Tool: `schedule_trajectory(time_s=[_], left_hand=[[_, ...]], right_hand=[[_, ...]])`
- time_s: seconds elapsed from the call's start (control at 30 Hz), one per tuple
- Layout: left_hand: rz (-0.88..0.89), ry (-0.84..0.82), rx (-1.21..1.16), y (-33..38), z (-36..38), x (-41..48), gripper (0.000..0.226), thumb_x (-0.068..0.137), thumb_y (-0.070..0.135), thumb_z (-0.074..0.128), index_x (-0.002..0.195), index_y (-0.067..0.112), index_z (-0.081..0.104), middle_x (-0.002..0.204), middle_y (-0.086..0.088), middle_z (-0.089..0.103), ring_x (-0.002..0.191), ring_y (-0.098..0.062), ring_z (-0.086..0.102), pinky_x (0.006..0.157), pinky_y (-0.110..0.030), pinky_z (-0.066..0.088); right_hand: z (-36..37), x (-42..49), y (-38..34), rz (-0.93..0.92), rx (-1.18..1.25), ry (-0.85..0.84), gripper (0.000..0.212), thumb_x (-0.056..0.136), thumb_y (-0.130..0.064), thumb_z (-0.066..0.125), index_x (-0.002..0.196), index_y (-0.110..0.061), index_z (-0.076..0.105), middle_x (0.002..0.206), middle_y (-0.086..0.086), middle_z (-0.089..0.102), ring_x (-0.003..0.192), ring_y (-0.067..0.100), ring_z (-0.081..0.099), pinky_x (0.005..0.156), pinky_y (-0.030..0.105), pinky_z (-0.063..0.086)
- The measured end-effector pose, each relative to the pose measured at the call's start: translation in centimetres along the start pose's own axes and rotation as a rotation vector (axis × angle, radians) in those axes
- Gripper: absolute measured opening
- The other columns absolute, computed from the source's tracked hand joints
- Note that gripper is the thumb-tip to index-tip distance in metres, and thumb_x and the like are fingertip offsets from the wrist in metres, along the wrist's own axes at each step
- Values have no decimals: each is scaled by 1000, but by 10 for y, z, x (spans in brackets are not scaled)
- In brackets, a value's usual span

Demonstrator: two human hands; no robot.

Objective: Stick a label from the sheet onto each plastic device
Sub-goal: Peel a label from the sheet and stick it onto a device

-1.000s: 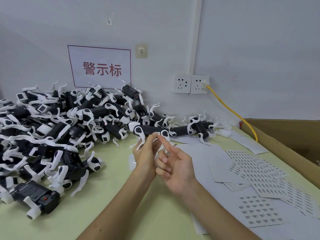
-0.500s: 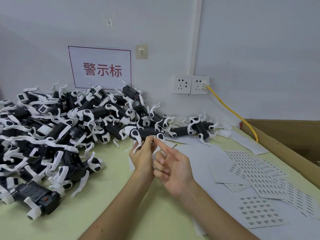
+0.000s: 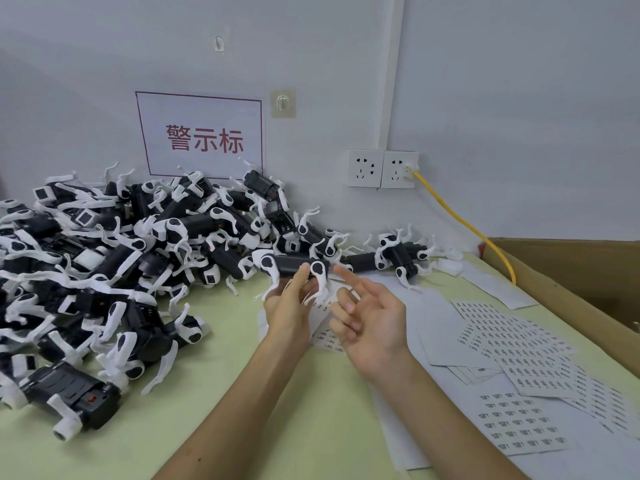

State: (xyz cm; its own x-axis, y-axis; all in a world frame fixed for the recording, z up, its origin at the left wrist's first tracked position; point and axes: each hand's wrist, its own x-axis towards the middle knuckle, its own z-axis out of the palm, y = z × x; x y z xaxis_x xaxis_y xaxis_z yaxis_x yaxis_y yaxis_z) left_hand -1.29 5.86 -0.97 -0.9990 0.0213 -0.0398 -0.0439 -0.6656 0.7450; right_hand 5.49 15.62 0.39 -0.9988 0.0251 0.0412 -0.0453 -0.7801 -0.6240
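**One device in your left hand, right hand loose beside it**

Just above the middle of the frame, your left hand (image 3: 290,308) grips a device (image 3: 294,266). It is a dark cylinder with a white cap and a curved white arm at each end. Your fingers curl up round it from below, and your thumb lies against the front of the dark body. The device lies roughly level, lifted off the table (image 3: 304,420).

Your right hand (image 3: 372,318) sits just right of it, palm towards you, and holds nothing. Its index finger reaches up and left, ending just beside the device's right-hand cap, and the other fingers are loosely bent. Whether a label sits on that fingertip cannot be told.

The label sheets (image 3: 519,344) are fanned over one another at the right of the frame, printed with rows of small dark labels. One more sheet (image 3: 327,336) shows in the gap between your wrists.

The heap of devices (image 3: 114,258) fills the left side, banked against the wall below a sign (image 3: 202,136) with red characters. Right of the sign are two sockets (image 3: 381,168), and a yellow cable (image 3: 464,225) runs from the right-hand one down behind a cardboard box (image 3: 575,271) at the right edge.
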Motion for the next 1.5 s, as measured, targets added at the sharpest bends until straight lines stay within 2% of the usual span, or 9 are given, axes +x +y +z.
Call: schedule_trajectory(time_s=[0.27, 0.43, 0.57, 0.7, 0.8, 1.03, 1.2, 1.33, 1.5], left_hand=[[66, -74, 183, -6, 3, -8, 7, 101, 16, 62, 105, 10, 63, 73, 1, 67, 73, -17, 64, 75, -30, 53], [108, -159, 236, -9, 3, -10, 24, 103, 25, 60, 119, 8, 65, 98, -9, 75, 90, -21, 71, 88, -38, 56], [105, -189, 211, -9, 5, -9, 33, 108, 33, 48, 107, 10, 72, 92, -2, 79, 81, -11, 74, 76, -24, 58], [96, -235, 211, -5, 2, -7, 28, 105, 33, 54, 91, 21, 76, 83, 1, 77, 79, -11, 72, 77, -27, 56], [98, -239, 259, -5, 0, -6, 17, 97, 26, 68, 104, 11, 71, 91, -4, 78, 83, -18, 73, 81, -33, 54], [166, -278, 467, -14, -2, -4, 20, 103, 25, 60, 108, 8, 68, 93, -3, 80, 84, -15, 76, 69, -17, 54], [218, -334, 783, -17, -11, 7, 18, 104, 19, 57, 111, 12, 73, 98, -3, 79, 91, -14, 73, 83, -30, 55], [360, -256, 994, -13, -20, 15, 24, 96, 2, 60, 93, 17, 78, 83, 10, 75, 73, 7, 67, 67, -8, 46], [517, 98, 987, 12, -48, 34, 25, 95, -1, 54, 113, 9, 70, 101, -4, 72, 75, -5, 61, 64, -11, 42]], right_hand=[[-2, 4, 1, -306, -448, 182, 21, 90, -12, 54, 101, -10, 72, 66, 1, 46, 48, 11, 34, 47, 23, 29], [-4, 8, 4, -507, -964, 274, 30, 89, -25, 71, 118, -32, 63, 118, -11, 54, 107, -1, 54, 89, 13, 42], [-7, 11, 4, -477, -1025, 242, 41, 91, -24, 71, 130, -27, 58, 128, -9, 57, 117, 2, 55, 101, 24, 44], [-10, 12, 2, -481, -1029, 223, 43, 90, -23, 72, 131, -27, 58, 124, -10, 63, 113, -2, 58, 94, 14, 45], [-14, 13, 3, -477, -1079, 218, 42, 89, -26, 72, 129, -29, 58, 123, -13, 63, 107, -10, 56, 82, 2, 42], [-26, 18, -6, -370, -1277, 197, 46, 86, -42, 74, 129, -35, 57, 102, -24, 62, 99, 3, 64, 81, 15, 49], [-33, 24, -17, -182, -982, 273, 31, 86, -39, 75, 109, -19, 68, 98, 9, 72, 71, 16, 72, 71, 36, 62], [-39, 23, -43, -71, -379, 442, 27, 91, -31, 71, 99, -6, 66, 89, 17, 65, 69, 25, 65, 61, 33, 63], [-66, 6, -108, -425, 27, 537, 29, 95, -38, 62, 112, -15, 65, 115, 6, 59, 75, 18, 66, 67, 29, 59]])
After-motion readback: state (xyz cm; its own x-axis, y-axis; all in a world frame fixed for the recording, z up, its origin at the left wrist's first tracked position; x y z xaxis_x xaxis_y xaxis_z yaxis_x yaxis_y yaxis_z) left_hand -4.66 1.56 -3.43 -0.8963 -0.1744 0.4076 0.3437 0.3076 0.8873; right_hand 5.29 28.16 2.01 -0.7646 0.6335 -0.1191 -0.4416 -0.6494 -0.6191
